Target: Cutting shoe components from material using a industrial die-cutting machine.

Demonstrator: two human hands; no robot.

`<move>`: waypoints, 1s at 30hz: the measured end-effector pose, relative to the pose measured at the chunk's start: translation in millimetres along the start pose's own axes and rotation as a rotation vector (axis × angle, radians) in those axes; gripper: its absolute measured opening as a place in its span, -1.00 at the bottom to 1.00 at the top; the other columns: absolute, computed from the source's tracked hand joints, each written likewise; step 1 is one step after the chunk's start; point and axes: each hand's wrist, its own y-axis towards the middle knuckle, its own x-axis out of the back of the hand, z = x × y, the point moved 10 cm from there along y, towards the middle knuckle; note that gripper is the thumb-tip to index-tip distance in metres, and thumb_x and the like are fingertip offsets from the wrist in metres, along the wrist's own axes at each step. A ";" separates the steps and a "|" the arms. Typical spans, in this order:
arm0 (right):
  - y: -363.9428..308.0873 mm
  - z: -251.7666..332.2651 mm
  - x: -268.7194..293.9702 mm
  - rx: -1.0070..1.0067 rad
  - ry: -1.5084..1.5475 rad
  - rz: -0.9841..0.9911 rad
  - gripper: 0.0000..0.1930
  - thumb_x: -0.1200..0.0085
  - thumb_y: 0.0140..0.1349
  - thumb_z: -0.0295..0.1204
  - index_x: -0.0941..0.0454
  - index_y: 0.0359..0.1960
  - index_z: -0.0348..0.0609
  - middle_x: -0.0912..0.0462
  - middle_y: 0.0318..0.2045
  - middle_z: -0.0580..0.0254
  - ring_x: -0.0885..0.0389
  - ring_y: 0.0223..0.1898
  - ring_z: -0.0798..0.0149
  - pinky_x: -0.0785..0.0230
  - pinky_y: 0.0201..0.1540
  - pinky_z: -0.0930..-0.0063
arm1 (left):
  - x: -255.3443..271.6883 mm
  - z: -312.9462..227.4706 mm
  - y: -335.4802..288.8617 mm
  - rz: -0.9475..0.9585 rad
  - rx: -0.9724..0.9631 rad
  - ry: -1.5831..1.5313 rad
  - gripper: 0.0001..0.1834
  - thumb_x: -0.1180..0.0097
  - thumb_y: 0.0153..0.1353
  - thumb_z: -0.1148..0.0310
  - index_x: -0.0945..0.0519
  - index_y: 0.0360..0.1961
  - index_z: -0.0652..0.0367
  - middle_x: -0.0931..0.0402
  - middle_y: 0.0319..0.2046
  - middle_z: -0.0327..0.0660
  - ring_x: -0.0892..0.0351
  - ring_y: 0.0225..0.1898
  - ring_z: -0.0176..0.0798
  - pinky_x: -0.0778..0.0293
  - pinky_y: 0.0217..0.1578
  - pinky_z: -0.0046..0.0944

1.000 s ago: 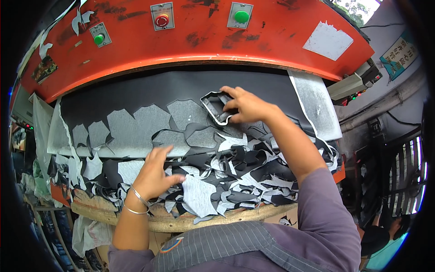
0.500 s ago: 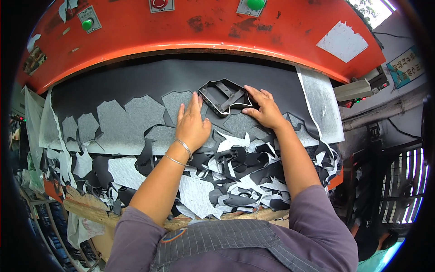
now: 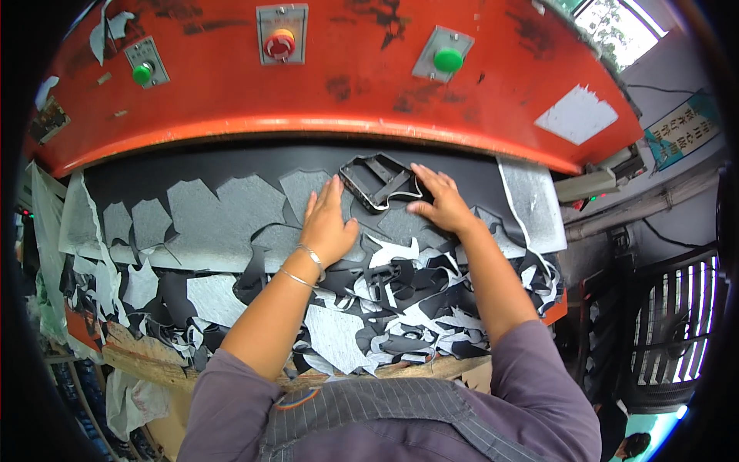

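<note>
I see my left hand [image 3: 327, 223] pressed palm-down on the dark sheet material [image 3: 231, 173] spread over the tabletop, its fingers [image 3: 332, 191] stretched out flat and gripping nothing, their tips just beside the left edge of the black metal cutting die [image 3: 379, 179]. My right hand [image 3: 439, 202] lies flat too, on the right side of that die, with its fingers [image 3: 422, 173] spread and resting against the frame's right rim rather than closed round it. The die sits on the sheet between my two hands, close under the lip of the big orange-red press head [image 3: 369, 92] that arches across the top of the view. On that press head I can make out two green push buttons [image 3: 448, 59] and a red one [image 3: 279, 44] between them. Nearer to me, the sheet is already full of cut-out holes, and a loose heap of black and grey offcuts [image 3: 400, 308] lies across the front of the tabletop, between my forearms and to either side of them. Two thin bangles [image 3: 302, 266] sit on my left wrist.
</note>
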 end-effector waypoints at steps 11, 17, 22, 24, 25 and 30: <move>-3.0 113.6 186.5 0.092 0.690 -0.890 -0.69 -0.23 0.18 -0.51 -0.36 -0.12 -0.25 -0.45 -0.44 0.35 -0.41 -0.45 0.56 -0.32 -0.40 0.67 | 345.5 80.3 -16.6 -0.900 -0.078 -0.055 -0.72 -0.01 0.38 0.28 -0.53 -0.37 0.29 -0.51 -0.40 -0.22 -0.45 -0.33 -0.37 -0.38 -0.21 -0.35; -76.1 132.0 140.1 0.023 0.714 -0.757 -0.80 -0.16 0.26 -0.46 -0.38 -0.20 -0.20 -0.43 -0.52 0.42 -0.41 -0.47 0.56 -0.32 -0.43 0.64 | 283.7 58.4 -78.3 -0.409 -0.032 -0.158 -0.77 -0.06 0.26 0.40 -0.44 -0.53 0.25 -0.40 -0.54 -0.22 -0.36 -0.47 -0.28 -0.33 -0.37 -0.28; -195.4 235.5 -15.8 0.070 0.198 0.388 -0.52 -0.30 0.06 -0.05 -0.58 -0.18 -0.22 -0.56 -0.30 0.01 -0.56 -0.17 0.00 -0.41 -0.10 0.23 | 129.0 -41.8 -207.6 0.241 -0.196 -0.271 -0.89 -0.20 0.11 0.34 -0.67 -0.41 0.13 -0.61 -0.44 -0.18 -0.60 -0.42 -0.14 -0.53 -0.37 -0.18; -238.1 252.7 -28.3 0.159 0.064 0.343 -0.53 -0.28 0.03 -0.13 -0.56 -0.13 -0.21 -0.58 -0.22 0.07 -0.55 -0.14 0.03 -0.40 -0.09 0.23 | 87.4 -73.9 -248.2 0.387 -0.133 -0.197 -0.81 -0.20 0.12 0.24 -0.70 -0.35 0.10 -0.61 -0.42 -0.18 -0.60 -0.36 -0.10 -0.53 -0.32 -0.17; -254.3 251.7 -39.0 0.160 0.069 0.344 -0.53 -0.28 0.03 -0.13 -0.56 -0.13 -0.21 -0.58 -0.22 0.07 -0.55 -0.14 0.03 -0.40 -0.09 0.23 | 77.8 -87.6 -264.3 0.321 -0.176 -0.133 -0.80 -0.20 0.11 0.22 -0.70 -0.37 0.11 -0.60 -0.43 -0.18 -0.58 -0.34 -0.11 -0.53 -0.29 -0.17; -263.4 234.6 -38.5 0.042 -0.107 0.111 -0.54 -0.34 -0.28 -0.42 -0.56 -0.21 -0.16 -0.55 -0.31 0.17 -0.53 -0.19 0.11 -0.42 -0.12 0.31 | 67.1 -102.6 -273.4 0.166 -0.118 0.048 -0.81 -0.23 0.04 0.25 -0.66 -0.48 0.15 -0.53 -0.53 -0.15 -0.50 -0.37 -0.05 -0.45 -0.34 -0.12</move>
